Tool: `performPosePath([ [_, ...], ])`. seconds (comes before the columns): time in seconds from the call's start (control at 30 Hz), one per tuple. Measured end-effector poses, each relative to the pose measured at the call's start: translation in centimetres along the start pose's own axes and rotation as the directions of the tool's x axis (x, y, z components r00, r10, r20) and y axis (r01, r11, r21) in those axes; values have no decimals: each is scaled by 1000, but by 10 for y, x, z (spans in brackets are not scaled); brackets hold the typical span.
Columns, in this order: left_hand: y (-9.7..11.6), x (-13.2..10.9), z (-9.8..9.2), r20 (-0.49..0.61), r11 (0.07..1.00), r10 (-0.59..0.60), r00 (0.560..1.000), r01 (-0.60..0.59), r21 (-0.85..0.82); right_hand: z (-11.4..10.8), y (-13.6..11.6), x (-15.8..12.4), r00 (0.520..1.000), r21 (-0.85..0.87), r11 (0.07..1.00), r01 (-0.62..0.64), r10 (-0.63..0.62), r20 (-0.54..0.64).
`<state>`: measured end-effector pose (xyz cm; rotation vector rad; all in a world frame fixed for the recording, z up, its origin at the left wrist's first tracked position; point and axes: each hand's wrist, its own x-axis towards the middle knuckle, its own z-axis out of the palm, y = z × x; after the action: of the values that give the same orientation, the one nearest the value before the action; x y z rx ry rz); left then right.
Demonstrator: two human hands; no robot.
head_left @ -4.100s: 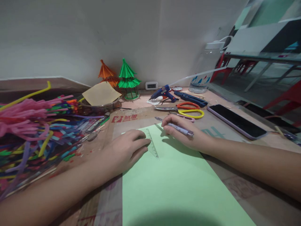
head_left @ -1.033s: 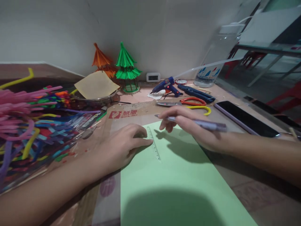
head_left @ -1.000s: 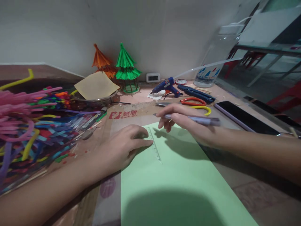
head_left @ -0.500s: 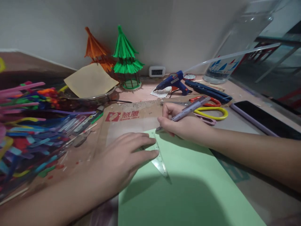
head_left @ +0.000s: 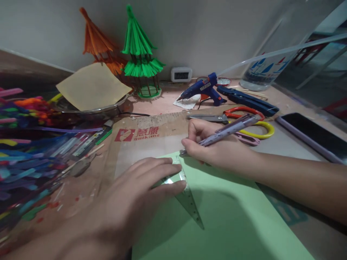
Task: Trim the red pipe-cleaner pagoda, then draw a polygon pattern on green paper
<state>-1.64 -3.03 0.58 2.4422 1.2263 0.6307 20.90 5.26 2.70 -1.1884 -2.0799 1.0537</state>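
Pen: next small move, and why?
Probably run the pen along the set square toward the wearer: the left hand rests on the square atop the green paper, and the right hand has the pen tip near the square's far corner.

Plain grey wall (head_left: 217,39) behind a pinkish tabletop (head_left: 159,105), dim light, blurred red furniture (head_left: 335,107) at far right.

A pinkish tabletop (head_left: 159,103) bears a printed brown sheet (head_left: 171,130), a metal bowl (head_left: 117,105), a green tiered model (head_left: 141,66), a white clock (head_left: 174,80) and a clear bottle (head_left: 267,70).
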Motion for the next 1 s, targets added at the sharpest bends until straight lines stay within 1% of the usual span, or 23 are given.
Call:
performPosePath([
  [0.07,2,1,1,-32,999,-37,999,36,-38,0,0,0,1000,1,1000,0,0,0],
  [0.17,4,1,4,-87,996,-60,994,54,-71,0,1,0,1000,-4,1000,-3,3,1],
  [0.23,5,1,5,-75,994,-56,996,49,-93,1,1,0,1000,-2,1000,-10,10,-1],
  [0.37,5,1,5,-93,990,-59,994,46,-137,2,1,0,1000,1,1000,-23,23,-13],
  [0.5,5,0,7,-99,986,-72,993,56,-160,2,1,1,1000,-1,1000,0,0,-26],
  [0.67,6,1,11,-136,972,-101,986,68,-224,2,-1,1,999,0,1000,12,-12,-35],
  [0.73,7,1,11,-136,963,-120,983,83,-256,2,-1,1,999,3,1000,6,-6,-32],
  [0.8,9,1,9,-100,956,-137,985,105,-276,2,-1,1,1000,-1,1000,-1,1,-27],
  [0.87,9,1,8,-71,952,-154,985,129,-279,2,-1,1,1000,-11,1000,-2,2,-25],
  [1.0,9,-1,6,-53,946,-178,983,156,-283,2,-1,1,1000,-24,1000,0,-1,-30],
])
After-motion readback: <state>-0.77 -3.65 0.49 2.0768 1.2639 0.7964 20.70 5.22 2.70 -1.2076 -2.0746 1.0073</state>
